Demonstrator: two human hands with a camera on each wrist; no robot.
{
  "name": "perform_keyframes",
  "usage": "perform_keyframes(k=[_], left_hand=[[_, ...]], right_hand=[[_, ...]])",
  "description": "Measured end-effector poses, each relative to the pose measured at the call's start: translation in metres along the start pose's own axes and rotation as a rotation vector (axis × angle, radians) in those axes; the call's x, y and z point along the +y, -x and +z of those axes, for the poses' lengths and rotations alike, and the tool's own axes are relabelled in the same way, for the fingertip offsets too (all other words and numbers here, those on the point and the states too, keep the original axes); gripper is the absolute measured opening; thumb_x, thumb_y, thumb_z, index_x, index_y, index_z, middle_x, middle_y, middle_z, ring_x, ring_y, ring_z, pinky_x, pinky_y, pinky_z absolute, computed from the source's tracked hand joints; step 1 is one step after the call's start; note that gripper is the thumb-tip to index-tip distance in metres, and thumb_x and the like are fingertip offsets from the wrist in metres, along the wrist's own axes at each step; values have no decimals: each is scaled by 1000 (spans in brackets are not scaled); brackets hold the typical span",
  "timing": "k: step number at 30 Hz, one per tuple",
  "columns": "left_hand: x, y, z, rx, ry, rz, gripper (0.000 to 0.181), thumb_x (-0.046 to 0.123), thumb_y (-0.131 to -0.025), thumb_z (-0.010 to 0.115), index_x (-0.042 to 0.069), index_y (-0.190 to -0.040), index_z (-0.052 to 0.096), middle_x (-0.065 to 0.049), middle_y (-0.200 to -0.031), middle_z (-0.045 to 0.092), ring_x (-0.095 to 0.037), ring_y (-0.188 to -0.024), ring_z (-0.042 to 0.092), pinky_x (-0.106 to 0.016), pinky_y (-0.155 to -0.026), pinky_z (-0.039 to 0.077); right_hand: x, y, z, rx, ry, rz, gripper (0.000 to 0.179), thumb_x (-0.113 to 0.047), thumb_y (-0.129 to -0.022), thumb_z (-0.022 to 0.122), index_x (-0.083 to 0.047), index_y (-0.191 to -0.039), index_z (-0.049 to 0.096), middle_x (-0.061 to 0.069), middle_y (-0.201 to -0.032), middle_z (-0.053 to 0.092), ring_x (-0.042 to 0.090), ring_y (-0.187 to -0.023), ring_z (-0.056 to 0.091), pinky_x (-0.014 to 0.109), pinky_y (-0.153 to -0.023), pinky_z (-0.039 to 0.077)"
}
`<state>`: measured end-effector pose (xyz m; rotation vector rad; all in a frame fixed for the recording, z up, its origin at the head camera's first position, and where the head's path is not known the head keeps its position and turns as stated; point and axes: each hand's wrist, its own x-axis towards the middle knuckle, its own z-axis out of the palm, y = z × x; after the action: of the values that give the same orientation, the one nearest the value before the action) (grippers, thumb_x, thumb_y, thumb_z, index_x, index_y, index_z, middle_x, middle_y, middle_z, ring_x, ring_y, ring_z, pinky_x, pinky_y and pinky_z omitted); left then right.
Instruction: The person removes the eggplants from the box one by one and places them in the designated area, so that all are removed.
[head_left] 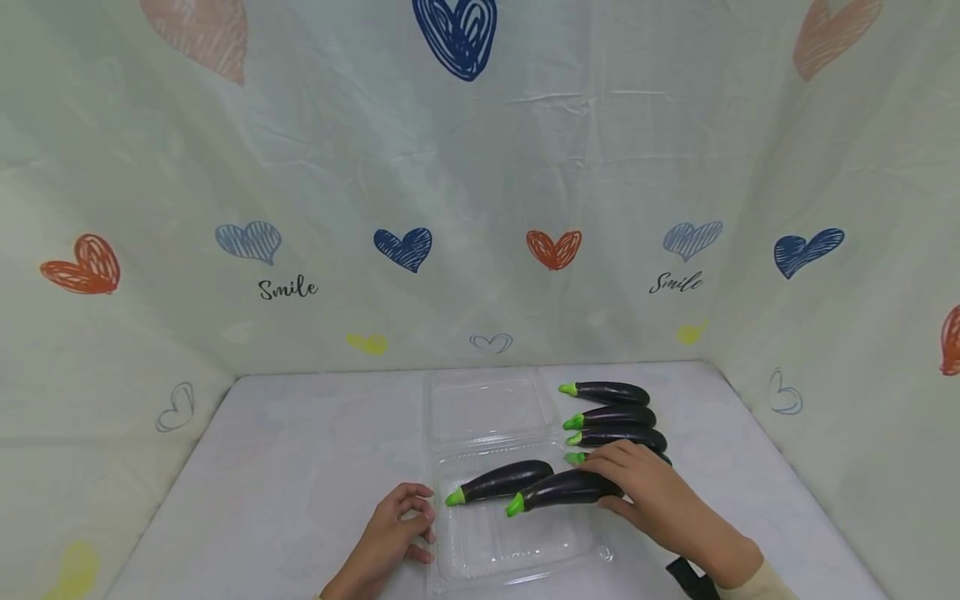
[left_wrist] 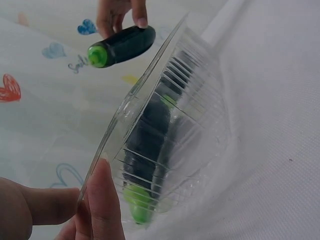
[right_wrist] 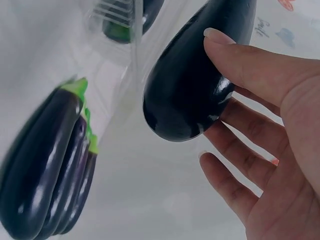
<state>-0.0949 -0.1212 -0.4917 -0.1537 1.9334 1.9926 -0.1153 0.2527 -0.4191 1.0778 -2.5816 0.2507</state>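
Observation:
A dark eggplant with a green stem [head_left: 562,490] is held by its thick end in my right hand [head_left: 651,492], raised over the right part of a clear plastic clamshell container [head_left: 517,575]. The right wrist view shows the thumb on one side of this eggplant [right_wrist: 195,85] and fingers on the other. Another eggplant [head_left: 504,481] lies inside the container's base. My left hand [head_left: 393,529] is at the container's left edge; in the left wrist view, its thumb and fingers [left_wrist: 103,205] pinch the rim [left_wrist: 117,122].
Several more eggplants [head_left: 611,417] lie in a column to the right of the container, stems to the left. The container's open lid [head_left: 487,404] lies flat behind its base. A white table [head_left: 322,450] meets a curtain printed with hearts [head_left: 480,167]. A black strap [head_left: 690,579] is near the right wrist.

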Motion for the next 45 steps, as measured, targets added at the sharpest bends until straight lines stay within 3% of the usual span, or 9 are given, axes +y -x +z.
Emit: perform_keyframes(k=[18, 31, 45], left_hand=[[-4, -1, 2, -5, -4, 2, 35, -1, -102, 60, -9, -133, 46, -3, -98, 57, -17, -78, 61, -31, -59, 62], [-6, -3, 4, 12, -12, -1, 34, -3, -101, 60, -9, -132, 46, -3, -97, 57, -17, -77, 61, -32, -59, 62], [-2, -1, 5, 7, -6, 9, 35, -4, -100, 59, -9, -132, 46, -4, -97, 57, -17, -77, 61, -31, -58, 61]], right_hand=[[12, 20, -5, -119, 27, 203, 55, -15, -71, 97, -21, -120, 74, -4, -120, 71, 21, -112, 66, 44, -95, 61], [23, 34, -3, -140, 39, 299, 52, -16, -72, 97, -20, -118, 74, -3, -118, 72, 22, -111, 68, 44, -95, 61], [38, 49, -2, -93, 44, 335, 50, -13, -71, 97, -17, -116, 75, -2, -115, 73, 22, -108, 69, 45, -93, 61]])
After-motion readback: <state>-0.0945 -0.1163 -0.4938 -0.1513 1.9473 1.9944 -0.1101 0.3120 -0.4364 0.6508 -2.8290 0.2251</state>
